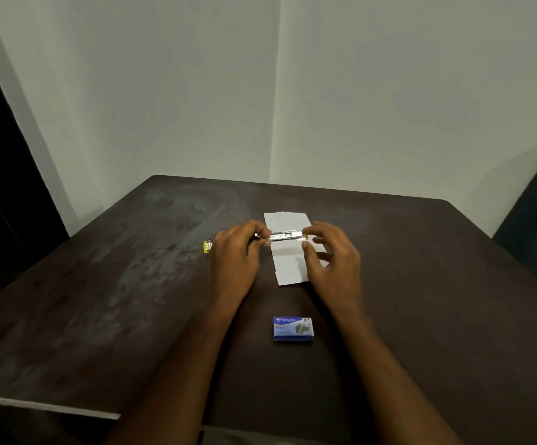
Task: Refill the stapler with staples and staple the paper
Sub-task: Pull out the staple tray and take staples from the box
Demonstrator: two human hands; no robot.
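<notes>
A small stapler lies opened out flat above the table, its silver metal channel [284, 236] stretched between my hands and its yellow end [207, 246] sticking out to the left. My left hand [235, 255] grips the stapler near its hinge. My right hand [332, 258] pinches the right tip of the channel with thumb and forefinger. Under the stapler lies a narrow white paper [289, 268] on the table. A blue staple box [292, 329] sits closed nearer to me, between my forearms. Whether staples lie in the channel is too small to tell.
The dark brown table [132, 284] stands in a corner of pale walls. Its near left edge shows a light strip [45, 406]. A dark chair back [536, 239] rises at the right edge of the table.
</notes>
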